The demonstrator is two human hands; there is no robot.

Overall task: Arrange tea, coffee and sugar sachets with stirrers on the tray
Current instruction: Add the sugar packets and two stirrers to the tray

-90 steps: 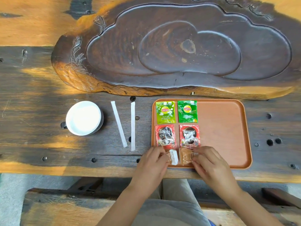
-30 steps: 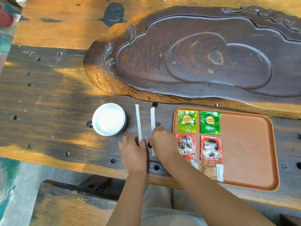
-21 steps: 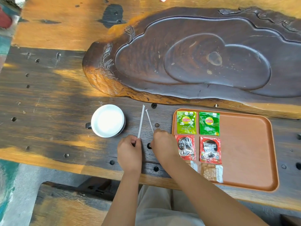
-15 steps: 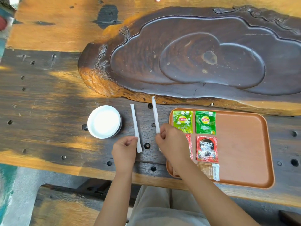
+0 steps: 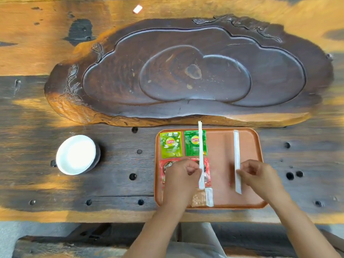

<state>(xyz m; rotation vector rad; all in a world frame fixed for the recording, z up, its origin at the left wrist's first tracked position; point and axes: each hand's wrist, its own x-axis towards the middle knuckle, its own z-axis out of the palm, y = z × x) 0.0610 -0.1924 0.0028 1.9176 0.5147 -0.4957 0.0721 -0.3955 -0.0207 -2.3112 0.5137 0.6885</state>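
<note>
Over the orange tray [image 5: 249, 183], two hands at work, each pinched shut on one white wrapped stirrer. Left hand [image 5: 181, 175] over the tray's near-left part, fingers curled around the lower end of the left stirrer [image 5: 200, 146], which stands lengthwise and crosses above the darker green tea sachet [image 5: 193, 143], its far tip reaching just past the tray's far rim. Right hand [image 5: 260, 175] over the tray's near-right part, thumb and fingertips closed on the right stirrer [image 5: 236, 155], lengthwise over the bare right half of the tray; cannot tell whether touching the tray floor or lifted, the picture being blurred there. On the tray's far-left corner, a light green tea sachet [image 5: 170, 144], just beside the darker one. Nearer than those, two red coffee sachets [image 5: 206, 175], mostly hidden under the left hand. At the tray's near rim, a brown sugar sachet [image 5: 202, 197], partly covered by the left wrist. Well left of the tray on the dark wooden surface [image 5: 115, 164], a white cup [image 5: 77, 154]. Beyond the tray, close to its far rim, a large carved wooden slab [image 5: 186, 71].
</note>
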